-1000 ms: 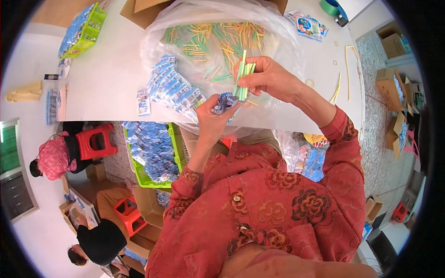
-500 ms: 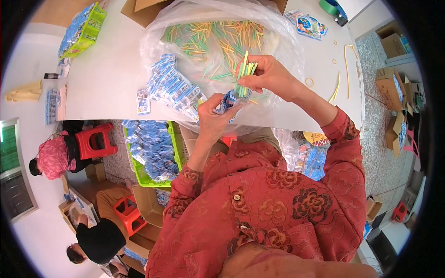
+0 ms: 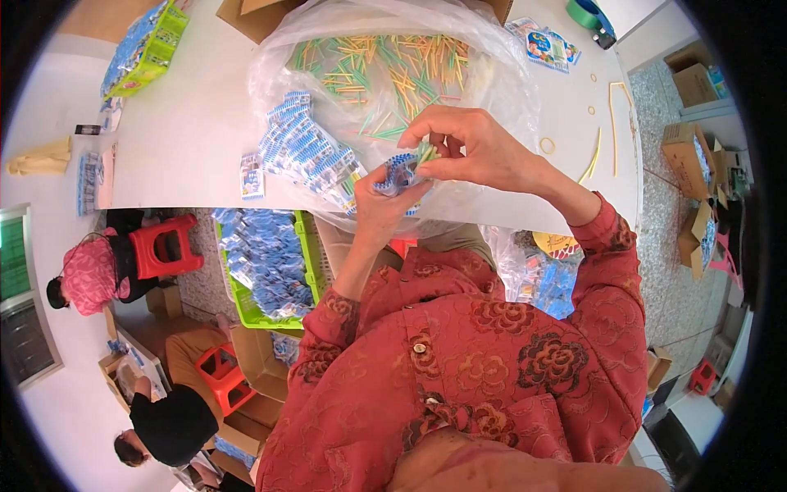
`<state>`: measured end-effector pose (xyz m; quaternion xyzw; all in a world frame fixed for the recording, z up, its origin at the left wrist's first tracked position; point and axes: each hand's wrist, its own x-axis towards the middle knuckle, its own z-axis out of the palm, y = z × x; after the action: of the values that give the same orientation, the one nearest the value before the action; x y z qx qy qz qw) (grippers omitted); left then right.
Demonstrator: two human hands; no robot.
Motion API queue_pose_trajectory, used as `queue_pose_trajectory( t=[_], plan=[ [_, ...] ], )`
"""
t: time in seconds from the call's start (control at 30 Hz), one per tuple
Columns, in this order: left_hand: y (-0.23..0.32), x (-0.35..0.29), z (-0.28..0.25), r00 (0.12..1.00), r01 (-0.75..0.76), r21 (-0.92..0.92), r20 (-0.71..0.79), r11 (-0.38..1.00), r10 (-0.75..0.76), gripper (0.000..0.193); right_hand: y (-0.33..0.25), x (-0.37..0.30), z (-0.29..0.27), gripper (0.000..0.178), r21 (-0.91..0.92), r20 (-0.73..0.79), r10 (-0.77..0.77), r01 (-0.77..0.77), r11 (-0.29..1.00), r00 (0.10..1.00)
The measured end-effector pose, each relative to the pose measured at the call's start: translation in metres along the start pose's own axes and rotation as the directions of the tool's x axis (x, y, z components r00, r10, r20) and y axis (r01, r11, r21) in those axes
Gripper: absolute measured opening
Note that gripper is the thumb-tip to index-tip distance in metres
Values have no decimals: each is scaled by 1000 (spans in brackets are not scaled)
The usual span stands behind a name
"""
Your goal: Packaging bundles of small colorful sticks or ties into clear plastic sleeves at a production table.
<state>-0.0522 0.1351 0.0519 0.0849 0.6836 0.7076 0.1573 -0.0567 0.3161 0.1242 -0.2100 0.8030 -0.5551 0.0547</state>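
Observation:
My left hand (image 3: pixel 382 197) is closed around a small blue-and-white plastic packet (image 3: pixel 400 174), its mouth turned up toward my other hand. Between the thumb and fingers of my right hand (image 3: pixel 471 148) is a bundle of short green and yellow sticks (image 3: pixel 426 153), its lower part down at the packet's mouth; my fingers partly cover it. Left of my hands lies an overlapping stack of blue-and-white packets (image 3: pixel 299 148), with a single packet (image 3: pixel 252 176) beside it. Beyond my hands, many loose coloured sticks (image 3: pixel 410 70) are spread on a clear plastic sheet (image 3: pixel 512 90).
A green crate (image 3: pixel 307 246) full of blue packets stands below the table edge at left; another green crate (image 3: pixel 156 53) is at the far left. Rubber bands (image 3: pixel 548 146) and a tape roll (image 3: pixel 584 11) lie at right. Two people sit at left near red stools (image 3: pixel 166 246).
My right hand has come down and nearer to my left hand, lowering the stick bundle to the packet's mouth. The packet now looks wider open.

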Motion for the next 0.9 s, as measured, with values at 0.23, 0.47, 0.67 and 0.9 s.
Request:
queue_pose_trajectory(
  t=[0.23, 0.47, 0.67, 0.9],
  plan=[
    [0, -2, -1, 999, -13, -189, 30, 982, 19, 25, 7, 5, 1, 21, -63, -41, -116, 113, 992, 992],
    [-4, -11, -21, 999, 24, -126, 26, 992, -21, 27, 23, 31, 16, 25, 179, 78, -67, 53, 982, 995],
    [-9, -18, -42, 998, 12, -188, -52, 982, -22, 28, 116, 108, 26, 24, -181, -68, -16, 3, 984, 998],
    [-10, -19, -64, 991, -21, -234, -134, 972, -11, 29, 183, 179, 45, 18, -786, -256, 39, -232, 573, 966]
  ],
)
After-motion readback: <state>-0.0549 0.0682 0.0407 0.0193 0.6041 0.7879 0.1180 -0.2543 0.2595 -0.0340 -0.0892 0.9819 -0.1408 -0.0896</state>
